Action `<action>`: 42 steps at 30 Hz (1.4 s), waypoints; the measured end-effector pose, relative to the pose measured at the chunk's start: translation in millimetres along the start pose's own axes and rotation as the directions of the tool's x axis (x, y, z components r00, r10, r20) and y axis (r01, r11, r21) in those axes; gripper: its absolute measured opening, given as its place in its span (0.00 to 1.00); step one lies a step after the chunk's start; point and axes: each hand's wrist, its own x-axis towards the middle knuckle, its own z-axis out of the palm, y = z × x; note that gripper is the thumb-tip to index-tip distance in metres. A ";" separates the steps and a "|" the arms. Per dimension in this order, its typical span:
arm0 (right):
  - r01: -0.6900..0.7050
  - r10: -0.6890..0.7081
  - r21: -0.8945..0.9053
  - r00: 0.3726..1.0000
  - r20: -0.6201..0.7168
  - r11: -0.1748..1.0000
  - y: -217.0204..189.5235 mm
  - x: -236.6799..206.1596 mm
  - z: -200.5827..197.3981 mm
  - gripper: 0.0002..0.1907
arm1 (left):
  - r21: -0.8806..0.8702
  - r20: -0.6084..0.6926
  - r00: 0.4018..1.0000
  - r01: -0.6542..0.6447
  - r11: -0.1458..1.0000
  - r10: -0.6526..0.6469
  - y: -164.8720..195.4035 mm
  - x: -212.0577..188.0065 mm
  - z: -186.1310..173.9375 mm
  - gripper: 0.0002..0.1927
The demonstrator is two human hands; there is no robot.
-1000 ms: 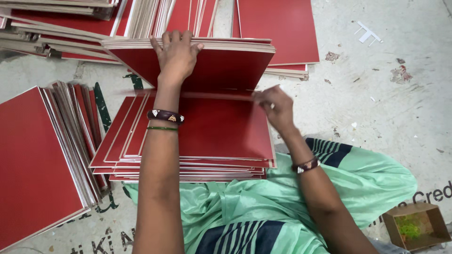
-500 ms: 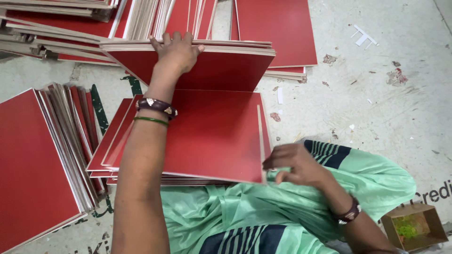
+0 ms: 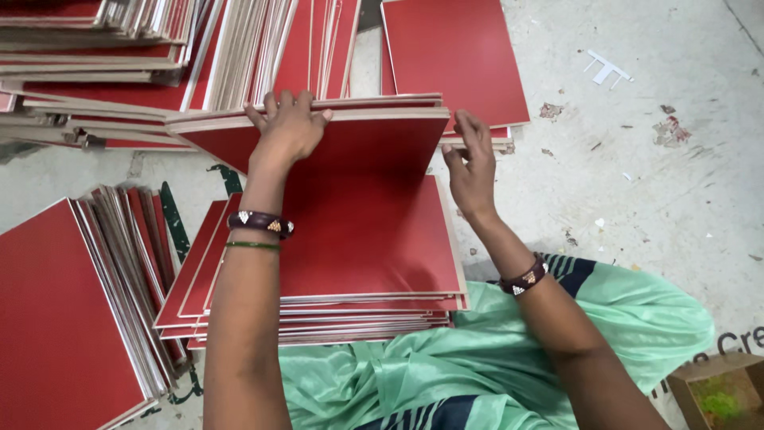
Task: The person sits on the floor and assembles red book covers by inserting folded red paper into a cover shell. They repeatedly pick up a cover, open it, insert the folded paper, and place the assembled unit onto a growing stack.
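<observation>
Two hands on one tilted red board (image 3: 358, 147). Left hand (image 3: 288, 127): fingers curled over its top edge, gripping. Right hand (image 3: 471, 163): fingers loosely extended, touching its right edge. Board leans above the red board stack (image 3: 350, 263) on the floor (image 3: 637, 183).

The left hand (image 3: 288, 127) presses on the top edge of an upright bundle of red boards (image 3: 350, 139); the right hand (image 3: 471, 163) touches its right edge. A flat stack (image 3: 358, 263) lies below on the floor (image 3: 637, 183).
</observation>
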 end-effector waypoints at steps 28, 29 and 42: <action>0.581 -0.546 0.016 0.755 0.363 0.814 -76.3 -36.0 -53.6 0.09 | 0.013 0.049 0.997 0.052 0.999 -0.052 11.2 12.5 -0.8 0.32; 0.538 -0.517 0.111 0.702 0.490 0.836 -82.4 -32.6 -65.1 0.09 | 0.019 0.057 0.997 0.053 0.998 -0.054 9.7 15.5 -1.9 0.33; -0.018 -0.012 0.290 0.995 0.103 0.957 7.3 -6.4 -8.0 0.28 | 0.018 0.064 0.997 0.048 0.999 -0.050 1.3 13.5 -6.0 0.33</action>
